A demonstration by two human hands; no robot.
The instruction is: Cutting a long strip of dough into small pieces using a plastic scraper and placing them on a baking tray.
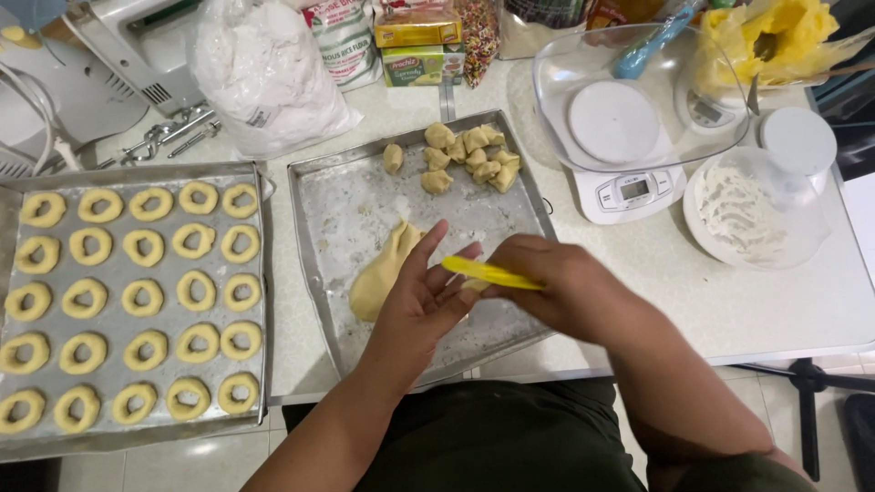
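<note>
Currently both hands at centre frame, above the near edge of the middle tray (pixel 314 228).

Left hand (pixel 421 305): palm up, fingers spread and loosely extended, nothing clamped. A small bit of dough possibly resting on the palm or fingertips, mostly hidden; cannot tell for certain.

Right hand (pixel 556 287): fingers closed in a pinch on the yellow scraper (pixel 488 271). Scraper long axis roughly horizontal, tilted slightly down toward frame right; free end pointing frame left, directly over the left fingertips and touching or nearly touching them.

Dough lump (pixel 381 273): elongated, long axis running from lower left to upper right, lying on the tray just left of the left hand. Nearer to the left hand, whose thumb side sits just beside it; well clear of the right hand. Scraper tip to the right of the lump, with the left fingers between the two.

Cut dough pieces (pixel 465 153): clustered at the top of the same tray, well apart from both hands.

Surroundings:
- Left tray (pixel 260 301) at frame left, filled with rows of dough rings (pixel 141 296).
- Kitchen scale (pixel 629 187) with clear bowl at upper right.
- White bowl of flour (pixel 743 214) at right, near the scale.
- Plastic flour bag (pixel 264 68) at upper left of centre.
</note>
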